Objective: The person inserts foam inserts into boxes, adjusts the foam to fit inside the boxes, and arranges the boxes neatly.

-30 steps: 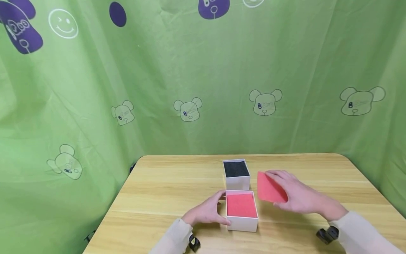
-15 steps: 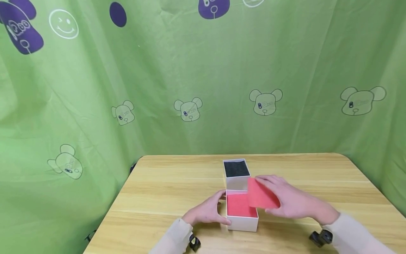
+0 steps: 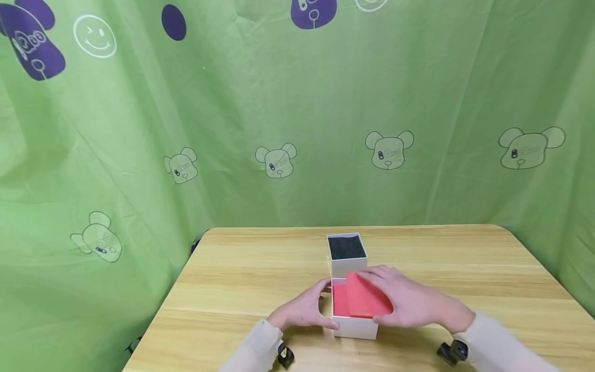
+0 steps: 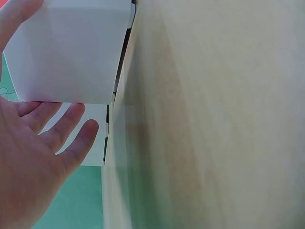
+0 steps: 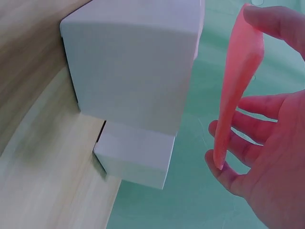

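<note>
A white open-topped box (image 3: 355, 328) stands near the table's front, with red cloth (image 3: 340, 300) inside. My left hand (image 3: 303, 310) holds the box at its left side, thumb at the near corner and fingers at the far one. In the left wrist view the fingers (image 4: 74, 114) reach past the box's edge. My right hand (image 3: 413, 300) pinches a folded red cloth (image 3: 368, 299), tilted over the box's right part. The right wrist view shows this cloth (image 5: 238, 71) above the rim, between thumb and fingertips. It partly covers the cloth inside the box.
A second white box (image 3: 346, 266), holding black cloth (image 3: 346, 248), stands just behind the first. The wooden table (image 3: 260, 258) extends to both sides. A green printed curtain (image 3: 325, 93) hangs behind it and at the sides.
My right hand has carried the folded red cloth leftward and toward me, from beside the front box to over it. The left hand and both boxes have stayed in place.
</note>
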`<control>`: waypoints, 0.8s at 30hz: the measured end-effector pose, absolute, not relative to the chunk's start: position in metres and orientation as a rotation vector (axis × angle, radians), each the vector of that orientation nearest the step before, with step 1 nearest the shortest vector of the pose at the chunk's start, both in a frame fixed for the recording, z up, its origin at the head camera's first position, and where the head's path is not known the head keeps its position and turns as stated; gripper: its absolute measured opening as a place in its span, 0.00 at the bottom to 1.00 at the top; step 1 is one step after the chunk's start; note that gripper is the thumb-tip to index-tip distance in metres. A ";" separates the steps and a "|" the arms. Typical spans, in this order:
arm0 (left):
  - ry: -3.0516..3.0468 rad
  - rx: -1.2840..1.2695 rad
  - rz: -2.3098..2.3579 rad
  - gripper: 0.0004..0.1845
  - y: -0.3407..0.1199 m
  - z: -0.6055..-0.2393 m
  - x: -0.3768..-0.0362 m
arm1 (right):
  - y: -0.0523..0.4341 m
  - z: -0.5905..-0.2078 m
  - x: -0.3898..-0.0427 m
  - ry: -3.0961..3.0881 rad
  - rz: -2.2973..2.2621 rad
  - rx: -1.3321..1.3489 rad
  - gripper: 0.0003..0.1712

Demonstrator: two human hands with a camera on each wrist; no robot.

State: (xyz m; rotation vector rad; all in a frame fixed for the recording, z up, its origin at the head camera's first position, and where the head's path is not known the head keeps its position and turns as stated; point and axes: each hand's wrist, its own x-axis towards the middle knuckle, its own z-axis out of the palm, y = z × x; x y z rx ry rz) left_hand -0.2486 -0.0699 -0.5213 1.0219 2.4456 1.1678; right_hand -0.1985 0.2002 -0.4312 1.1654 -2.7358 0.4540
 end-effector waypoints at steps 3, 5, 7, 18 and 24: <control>2.444 1.033 1.170 0.52 -0.070 -0.521 -0.248 | 0.195 -0.433 -0.200 -2.749 0.457 1.186 0.47; 2.443 1.031 1.174 0.52 -0.069 -0.521 -0.248 | 0.192 -0.434 -0.201 -2.751 0.452 1.200 0.47; 2.440 1.030 1.178 0.52 -0.069 -0.521 -0.248 | 0.189 -0.436 -0.202 -2.745 0.452 1.215 0.47; 2.410 1.094 1.211 0.51 -0.069 -0.522 -0.249 | 0.176 -0.446 -0.206 -2.795 0.476 1.226 0.46; 2.394 1.108 1.234 0.51 -0.070 -0.521 -0.249 | 0.174 -0.451 -0.210 -2.805 0.455 1.179 0.47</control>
